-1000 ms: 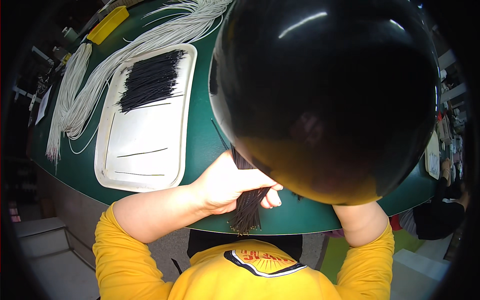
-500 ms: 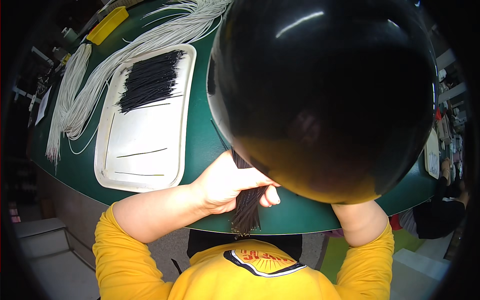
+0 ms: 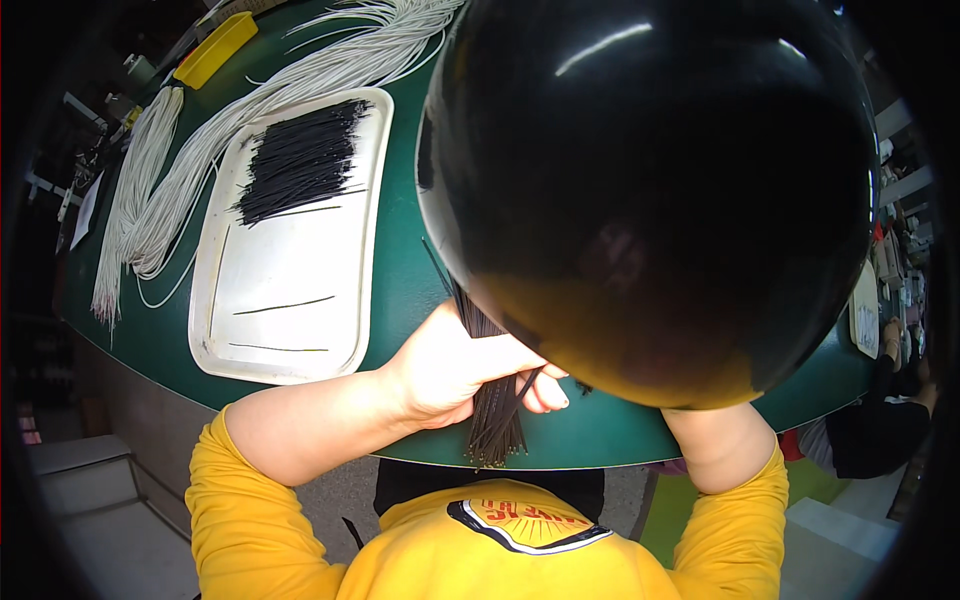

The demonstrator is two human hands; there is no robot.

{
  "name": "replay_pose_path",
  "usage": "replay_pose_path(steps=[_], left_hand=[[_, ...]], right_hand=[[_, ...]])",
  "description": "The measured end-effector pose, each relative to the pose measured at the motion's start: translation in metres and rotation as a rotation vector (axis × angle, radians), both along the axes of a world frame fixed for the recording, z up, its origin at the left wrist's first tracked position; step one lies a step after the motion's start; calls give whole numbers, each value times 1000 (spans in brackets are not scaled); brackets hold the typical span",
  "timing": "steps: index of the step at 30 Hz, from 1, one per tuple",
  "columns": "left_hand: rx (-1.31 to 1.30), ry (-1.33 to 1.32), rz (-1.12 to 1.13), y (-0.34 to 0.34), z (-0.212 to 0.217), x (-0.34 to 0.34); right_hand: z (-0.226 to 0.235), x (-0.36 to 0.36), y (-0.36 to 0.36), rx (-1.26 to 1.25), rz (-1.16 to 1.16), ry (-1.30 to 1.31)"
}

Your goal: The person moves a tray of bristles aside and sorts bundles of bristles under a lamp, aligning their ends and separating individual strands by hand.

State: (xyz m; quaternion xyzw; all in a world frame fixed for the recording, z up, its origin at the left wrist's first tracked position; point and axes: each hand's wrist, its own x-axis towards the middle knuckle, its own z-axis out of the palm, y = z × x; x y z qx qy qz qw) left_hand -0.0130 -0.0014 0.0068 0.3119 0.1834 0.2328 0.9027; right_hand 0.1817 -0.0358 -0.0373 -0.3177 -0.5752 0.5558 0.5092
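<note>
The left hand [image 3: 438, 372] pinches black wires [image 3: 496, 420] at six o'clock, seemingly gathering; next needs steadiness. Right hand's hidden; grip, can't tell.

Head-worn fisheye looks down on the table [image 3: 600, 438].
</note>
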Motion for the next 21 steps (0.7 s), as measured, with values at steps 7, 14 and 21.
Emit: replay_pose_path(steps=[7, 14, 21], left_hand=[[-40, 20, -19, -3, 6, 3], [33, -23, -143, 1, -3, -1], [-32, 103, -25, -3, -2, 4]], right_hand=[[0, 0, 0, 0, -1, -2], [0, -1, 0, -3, 4, -5], [0, -1, 0, -5, 3, -7]])
